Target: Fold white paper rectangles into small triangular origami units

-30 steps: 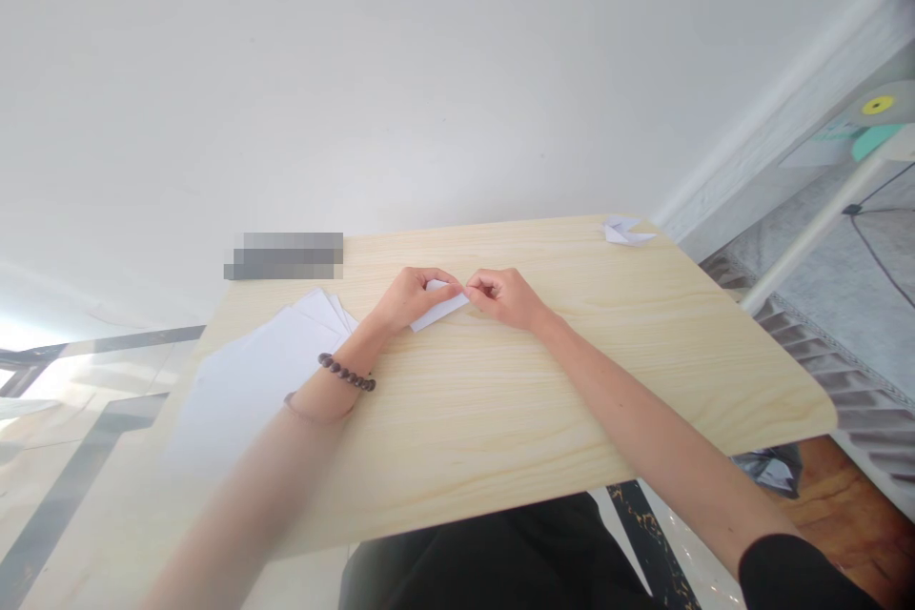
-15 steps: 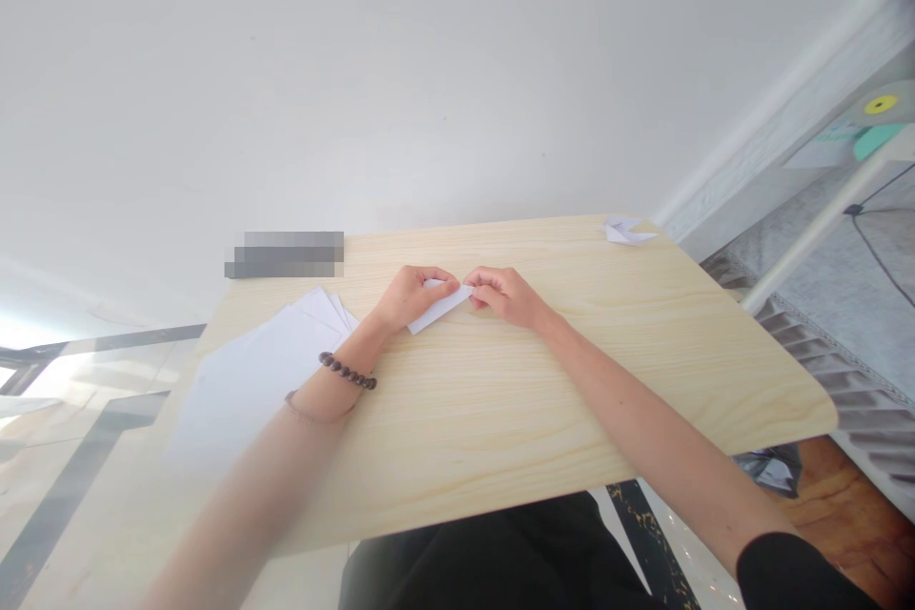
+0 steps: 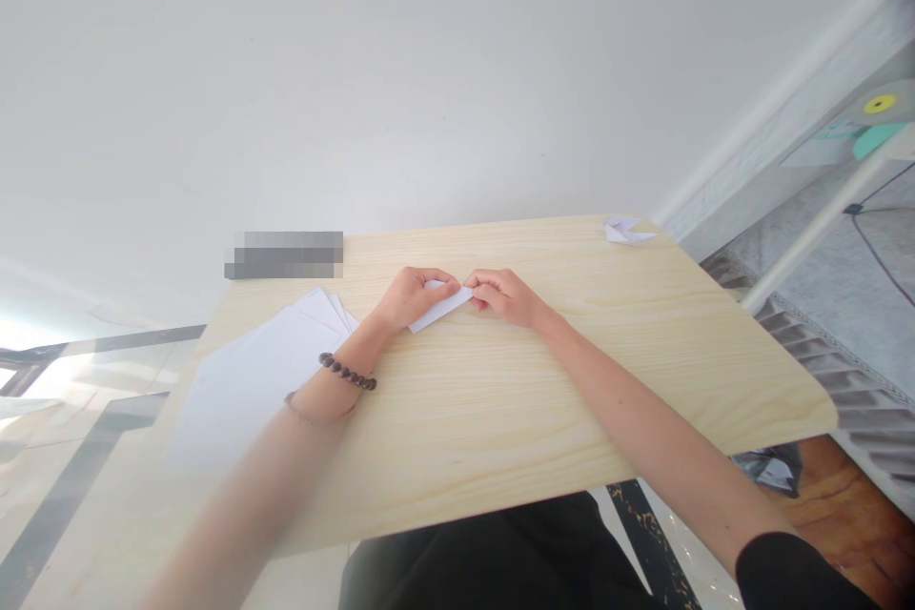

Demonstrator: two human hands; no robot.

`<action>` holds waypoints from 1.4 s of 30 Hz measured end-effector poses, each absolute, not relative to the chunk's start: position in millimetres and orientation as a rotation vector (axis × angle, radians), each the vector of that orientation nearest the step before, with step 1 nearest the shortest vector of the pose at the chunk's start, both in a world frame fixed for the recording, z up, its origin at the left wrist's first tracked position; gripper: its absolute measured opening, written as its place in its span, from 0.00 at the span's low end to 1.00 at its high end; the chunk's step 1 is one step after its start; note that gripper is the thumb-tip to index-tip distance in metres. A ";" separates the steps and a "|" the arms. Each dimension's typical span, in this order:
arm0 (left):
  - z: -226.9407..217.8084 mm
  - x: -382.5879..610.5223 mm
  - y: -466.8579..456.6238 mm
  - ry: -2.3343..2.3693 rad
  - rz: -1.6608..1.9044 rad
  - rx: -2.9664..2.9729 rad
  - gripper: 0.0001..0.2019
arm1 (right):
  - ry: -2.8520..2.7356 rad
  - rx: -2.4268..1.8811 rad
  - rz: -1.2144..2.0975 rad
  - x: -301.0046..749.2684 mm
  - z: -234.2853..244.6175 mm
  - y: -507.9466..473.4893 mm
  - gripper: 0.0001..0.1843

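Observation:
A narrow piece of folded white paper (image 3: 433, 314) is held between my two hands, just over the middle of the table. My left hand (image 3: 415, 295) grips it from the far side, thumb on top and fingers curled behind. At the paper's right end my right hand (image 3: 504, 295) pinches the tip between thumb and forefinger. My fingers hide part of its upper edge. Under and beside my left forearm lie several loose white sheets (image 3: 250, 372), spread in an overlapping stack.
The pale wooden table (image 3: 572, 400) stands against a white wall (image 3: 443, 76). A folded white paper shape (image 3: 625, 231) rests at the far right corner. A blurred-out dark block (image 3: 286, 255) sits at the far left corner. Beyond the right edge runs a white pole (image 3: 807, 233).
Almost nothing differs. Both hands keep their hold on the folded paper, and my right hand's fingers have shifted very slightly at its tip.

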State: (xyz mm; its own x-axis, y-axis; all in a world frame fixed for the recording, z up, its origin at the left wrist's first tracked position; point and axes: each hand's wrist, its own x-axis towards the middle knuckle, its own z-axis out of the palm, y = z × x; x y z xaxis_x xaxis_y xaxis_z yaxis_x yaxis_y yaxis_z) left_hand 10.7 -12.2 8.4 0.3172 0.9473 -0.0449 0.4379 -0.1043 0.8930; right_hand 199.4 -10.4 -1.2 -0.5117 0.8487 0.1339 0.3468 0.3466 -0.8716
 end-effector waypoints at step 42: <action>8.2 11.9 -12.0 1.276 0.724 1.755 0.19 | -2.017 -1.072 0.969 197.4 -1.4 -11.5 0.10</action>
